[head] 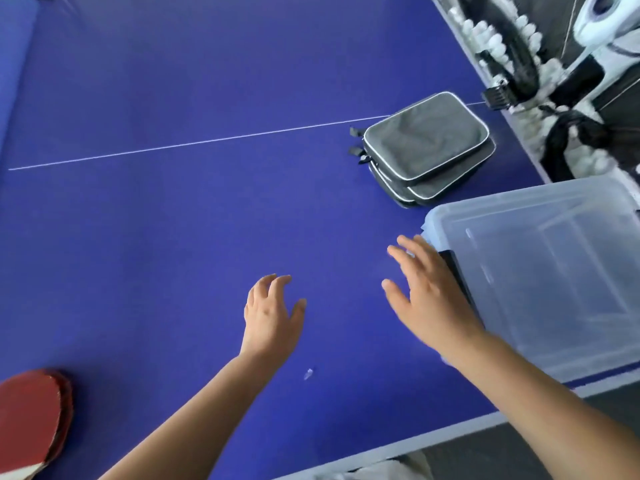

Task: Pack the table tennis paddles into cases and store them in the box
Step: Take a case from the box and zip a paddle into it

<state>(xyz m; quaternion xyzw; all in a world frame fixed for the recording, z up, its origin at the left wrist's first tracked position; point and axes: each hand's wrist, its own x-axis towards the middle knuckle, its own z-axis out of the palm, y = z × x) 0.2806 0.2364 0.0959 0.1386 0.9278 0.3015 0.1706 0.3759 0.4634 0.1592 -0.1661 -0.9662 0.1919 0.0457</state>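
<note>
The blue table tennis table (173, 81) fills most of the view. A thin white centre line (194, 143) runs across its surface, and a white border (433, 441) marks the near edge. A small pale speck (308, 374) lies on the blue surface near that edge. Beyond the far right edge stands a black and white ball machine (599, 32), blurred in detail. White balls (491, 39) lie heaped in rows beside it. A black clamp (497, 95) grips the table edge there.

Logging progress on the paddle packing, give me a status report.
Left hand and right hand open, holding nothing. Paddles unpacked at near left; grey cases stacked beyond the clear box. Nothing in the way.
</note>
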